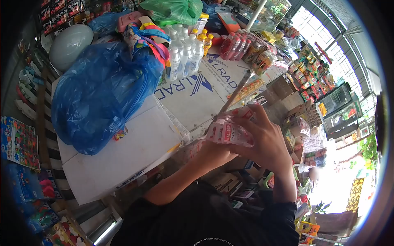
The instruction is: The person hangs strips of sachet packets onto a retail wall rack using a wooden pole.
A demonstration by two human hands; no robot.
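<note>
1. The right hand [266, 141] is in the middle of the view, just off the edge of a white chest counter [135, 147]. Its fingers [257, 116] are bent around a pink plastic packet [227, 132] and grip it from the far side and from above.
2. The left hand [214, 153] is under the same packet and touches it from below. The packet covers its fingers, so I cannot tell how they are curled.
3. The packet is between the two hands, in the air beside the counter's corner. It has a red label, but the print is too small to read.
4. A thin long stick [239, 88] rises from behind the packet and leans over the counter.
5. On the counter lies a big blue plastic bag [98, 98], well apart from the hands.
6. Behind it stand clear water bottles [184, 55], close together.
7. A green plastic bag [172, 10] is at the far end.
8. On the right, shelves of packed goods [312, 78] run toward the bright windows.
</note>
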